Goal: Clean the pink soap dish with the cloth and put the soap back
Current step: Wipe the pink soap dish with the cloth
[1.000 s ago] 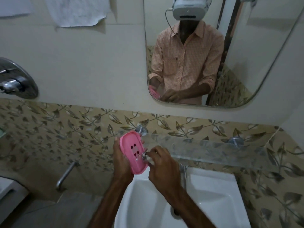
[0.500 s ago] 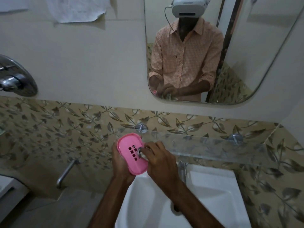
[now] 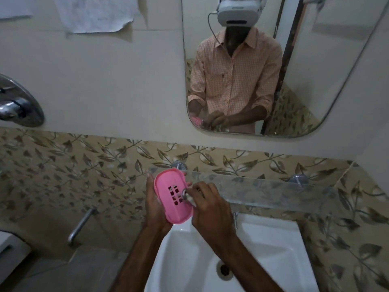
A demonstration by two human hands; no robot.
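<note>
Chrome mixer valve (image 3: 20, 110) on the cream wall at far left, partly cut by the frame edge. Below it, a metal spout (image 3: 81, 223) juts from the leaf-patterned tile band. Torn paper sheet (image 3: 94, 14) stuck on the wall above.

Left hand (image 3: 154, 207) raised over the near-left rim of the white basin (image 3: 263, 249), fingers wrapped around the back of the pink soap dish (image 3: 172, 197); fingertips show past its upper edge. Dish held nearly upright, tilted, inner face toward the camera, cluster of square drain holes near centre. It sits in front of the left end of the glass shelf (image 3: 273, 192), not resting on it.

Right hand (image 3: 210, 207) just right of the dish, fingers curled tight on a small whitish wad, apparently the cloth (image 3: 189, 198), pinched at the fingertips and pressed against the dish face beside the holes. Wad too small to make out in detail.

Basin drain (image 3: 225, 270) visible between the forearms. Mirror (image 3: 315, 70) above right reflects a person in a checked shirt with both hands together low. Soap not discernible.
</note>
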